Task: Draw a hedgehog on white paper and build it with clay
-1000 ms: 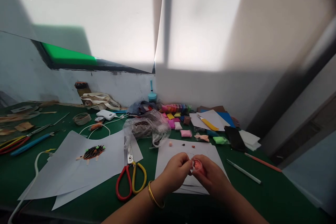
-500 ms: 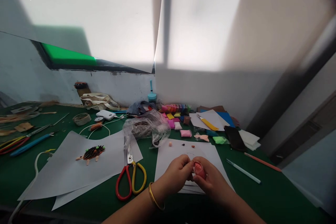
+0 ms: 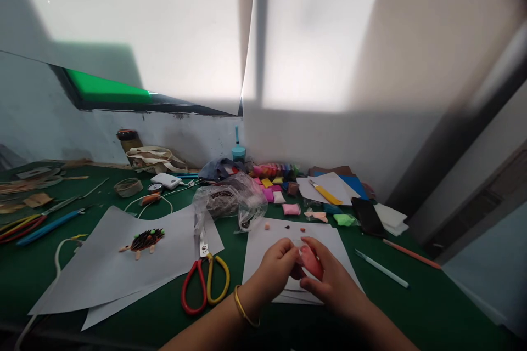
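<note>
Above the white paper stack (image 3: 263,263), my two hands meet at a small packet of coral-pink modelling clay (image 3: 312,263). My right hand (image 3: 340,285) is closed round the packet from the right. My left hand (image 3: 274,269), with a gold bangle at the wrist, pinches the clear wrapper at its left side. Just beyond my fingers on the paper lie a small peach ball (image 3: 267,226), a tiny dark piece (image 3: 287,227) and a small orange-brown piece (image 3: 303,230). On the paper at left sits a hedgehog-like figure (image 3: 147,240) with dark spikes and green dots.
Scissors (image 3: 206,279) with red and yellow handles lie left of my hands. Behind are a crumpled plastic bag (image 3: 230,200) and several coloured clay packets (image 3: 291,209). A craft knife (image 3: 382,269), a pink stick (image 3: 411,254) and a black pouch (image 3: 368,216) lie to the right.
My fingers have shifted on the packet. The left hand has drawn slightly left, and more of the pink clay and clear wrapper shows between the hands.
</note>
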Demonstrator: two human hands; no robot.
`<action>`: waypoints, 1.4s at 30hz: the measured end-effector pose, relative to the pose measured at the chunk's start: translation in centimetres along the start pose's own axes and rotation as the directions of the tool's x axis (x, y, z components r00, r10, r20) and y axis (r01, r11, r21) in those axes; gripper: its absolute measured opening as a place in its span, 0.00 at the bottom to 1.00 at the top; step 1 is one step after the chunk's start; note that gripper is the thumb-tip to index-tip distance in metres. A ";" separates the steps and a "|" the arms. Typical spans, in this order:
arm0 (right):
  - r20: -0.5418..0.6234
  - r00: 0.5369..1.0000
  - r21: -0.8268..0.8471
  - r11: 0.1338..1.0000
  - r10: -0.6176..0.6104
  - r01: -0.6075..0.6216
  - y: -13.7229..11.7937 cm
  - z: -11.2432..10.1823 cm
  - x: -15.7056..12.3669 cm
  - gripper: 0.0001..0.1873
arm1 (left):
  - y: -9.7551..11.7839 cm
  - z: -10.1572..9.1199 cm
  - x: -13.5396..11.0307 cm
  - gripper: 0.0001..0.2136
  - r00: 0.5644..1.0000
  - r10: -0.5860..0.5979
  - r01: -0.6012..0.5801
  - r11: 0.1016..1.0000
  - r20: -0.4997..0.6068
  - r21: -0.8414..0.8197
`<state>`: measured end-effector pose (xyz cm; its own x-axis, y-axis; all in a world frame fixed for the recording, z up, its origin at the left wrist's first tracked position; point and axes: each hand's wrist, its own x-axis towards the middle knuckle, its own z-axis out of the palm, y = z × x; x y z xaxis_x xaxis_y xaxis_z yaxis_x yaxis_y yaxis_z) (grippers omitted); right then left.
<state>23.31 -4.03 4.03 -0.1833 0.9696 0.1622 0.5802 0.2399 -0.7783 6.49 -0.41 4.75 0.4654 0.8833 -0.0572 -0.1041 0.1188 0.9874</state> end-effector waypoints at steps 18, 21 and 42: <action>0.021 1.000 -0.023 1.000 -0.007 0.008 -0.8 -1.3 0.3 0.22 | 0.9 -1.4 -0.8 0.08 0.977 0.198 -0.148 0.896 -0.078 0.419; 0.039 0.999 -0.043 0.999 -0.013 0.014 -0.3 -1.3 0.2 0.23 | 1.5 -1.4 -1.1 0.06 0.956 0.292 -0.222 0.797 -0.036 0.562; 0.160 0.987 0.068 0.997 0.024 -0.035 -0.6 -1.4 0.1 0.27 | 2.2 -2.6 -0.6 0.13 0.980 0.199 -0.147 0.634 0.024 0.759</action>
<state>24.08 -4.02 5.39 -0.2936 0.9549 0.0446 0.5309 0.2017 -0.8231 3.70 0.46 6.55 0.4560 0.8783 0.1438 0.5326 -0.3987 0.7465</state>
